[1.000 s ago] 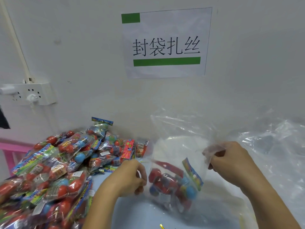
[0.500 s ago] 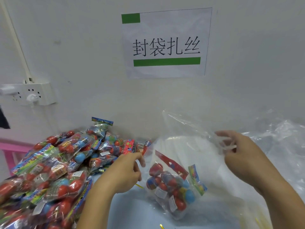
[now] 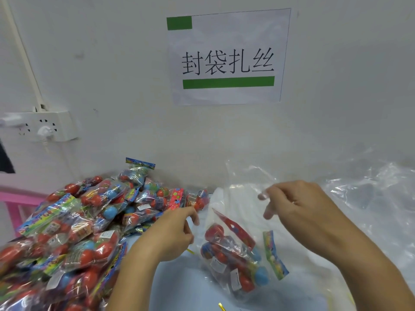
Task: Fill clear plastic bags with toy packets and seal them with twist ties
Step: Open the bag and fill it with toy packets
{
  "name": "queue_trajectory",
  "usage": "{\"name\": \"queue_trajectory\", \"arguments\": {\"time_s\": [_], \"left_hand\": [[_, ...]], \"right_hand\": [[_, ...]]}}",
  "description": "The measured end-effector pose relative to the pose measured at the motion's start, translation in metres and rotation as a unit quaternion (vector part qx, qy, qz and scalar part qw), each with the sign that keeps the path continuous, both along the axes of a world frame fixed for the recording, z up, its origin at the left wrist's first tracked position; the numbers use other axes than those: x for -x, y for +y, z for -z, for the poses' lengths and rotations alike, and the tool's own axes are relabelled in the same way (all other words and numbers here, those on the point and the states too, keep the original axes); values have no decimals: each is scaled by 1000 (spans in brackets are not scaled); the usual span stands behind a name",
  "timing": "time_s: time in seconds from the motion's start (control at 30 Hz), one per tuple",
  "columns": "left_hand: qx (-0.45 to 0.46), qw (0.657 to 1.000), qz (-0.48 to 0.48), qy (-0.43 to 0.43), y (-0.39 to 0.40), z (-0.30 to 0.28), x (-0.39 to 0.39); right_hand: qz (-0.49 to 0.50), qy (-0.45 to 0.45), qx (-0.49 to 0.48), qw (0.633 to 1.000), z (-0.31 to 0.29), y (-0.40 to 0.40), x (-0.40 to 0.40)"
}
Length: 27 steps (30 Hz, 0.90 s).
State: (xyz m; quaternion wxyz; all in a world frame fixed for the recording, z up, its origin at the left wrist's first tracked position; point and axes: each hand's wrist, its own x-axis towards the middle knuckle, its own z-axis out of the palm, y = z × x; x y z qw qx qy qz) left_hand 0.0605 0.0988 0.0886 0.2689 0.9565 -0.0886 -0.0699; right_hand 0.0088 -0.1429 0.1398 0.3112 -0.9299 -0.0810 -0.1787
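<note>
A clear plastic bag [image 3: 243, 187] stands open on the pale blue table, leaning to the right. Inside lie toy packets [image 3: 235, 263] of red and blue balls with coloured header cards. My right hand [image 3: 301, 207] pinches the bag's top edge between thumb and forefinger and holds it up. My left hand [image 3: 175, 236] hovers at the bag's left edge, next to the packet pile, with its fingers loosely curled. Whether it holds the film I cannot tell. A thin yellow twist tie end [image 3: 190, 251] shows just under it.
A big heap of toy packets [image 3: 74, 232] fills the left of the table. Crumpled clear bags [image 3: 370, 198] lie at the right. Another yellow twist tie [image 3: 221, 307] lies at the front edge. The wall carries a paper sign [image 3: 226, 57] and a socket [image 3: 45, 126].
My right hand has lifted the bag's edge up and to the right. My left hand has come off the bag's left edge and drifted left. The packets have settled lower in the bag.
</note>
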Motion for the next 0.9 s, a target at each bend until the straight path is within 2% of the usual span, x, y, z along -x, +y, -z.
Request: {"name": "queue_trajectory", "arguments": {"time_s": [0.1, 0.17, 0.3, 0.4, 0.5, 0.67, 0.77, 0.9], "left_hand": [[-8, 999, 3, -33, -1, -6, 3], [34, 994, 12, -101, -6, -16, 8], [149, 962, 81, -214, -26, -33, 17], [115, 956, 126, -238, -40, -34, 21], [86, 953, 114, -268, -40, -33, 19], [152, 921, 88, -347, -28, -45, 21], [194, 909, 96, -357, -22, -57, 29], [213, 915, 116, -322, -23, -66, 39]], "right_hand": [[-19, 70, -28, 997, -3, 7, 4], [-22, 99, -33, 994, -2, 9, 4], [-36, 82, -3, 996, 2, 13, 2], [-52, 98, -21, 994, 3, 16, 1], [-65, 111, -49, 991, 0, 17, 2], [-14, 67, 9, 998, 5, 14, -3], [-12, 75, 42, 996, 7, 15, -2], [-64, 143, 42, 987, 8, 23, 2]]}}
